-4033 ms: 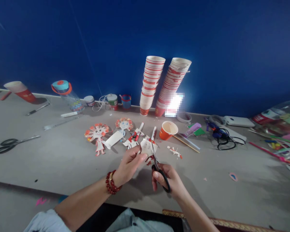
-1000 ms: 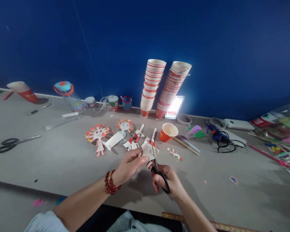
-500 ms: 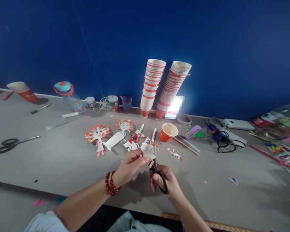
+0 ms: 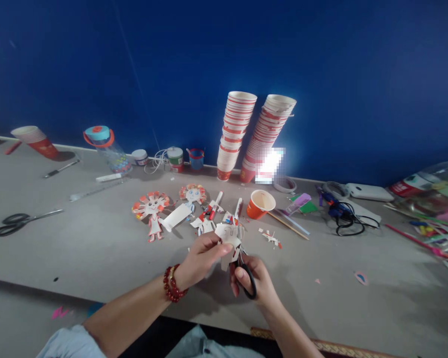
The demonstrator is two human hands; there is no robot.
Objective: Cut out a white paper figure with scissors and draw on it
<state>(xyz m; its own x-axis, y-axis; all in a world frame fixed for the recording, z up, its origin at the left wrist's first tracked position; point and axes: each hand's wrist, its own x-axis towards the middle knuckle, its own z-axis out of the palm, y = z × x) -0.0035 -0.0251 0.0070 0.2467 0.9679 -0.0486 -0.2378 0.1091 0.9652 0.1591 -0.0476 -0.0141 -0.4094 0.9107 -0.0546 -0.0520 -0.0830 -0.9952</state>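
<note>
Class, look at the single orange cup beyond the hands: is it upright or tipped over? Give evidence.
Upright: the orange cup stands on the table with its white rim uppermost and mouth facing up.

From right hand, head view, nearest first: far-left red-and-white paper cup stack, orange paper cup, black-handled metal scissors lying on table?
1. Orange cup: beyond right hand
2. Table scissors: left
3. Cup stack: far left, back

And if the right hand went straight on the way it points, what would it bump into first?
Probably the white paper piece held in the left hand, just ahead of the right hand with the scissors. Exact depth is hard to tell.
</note>
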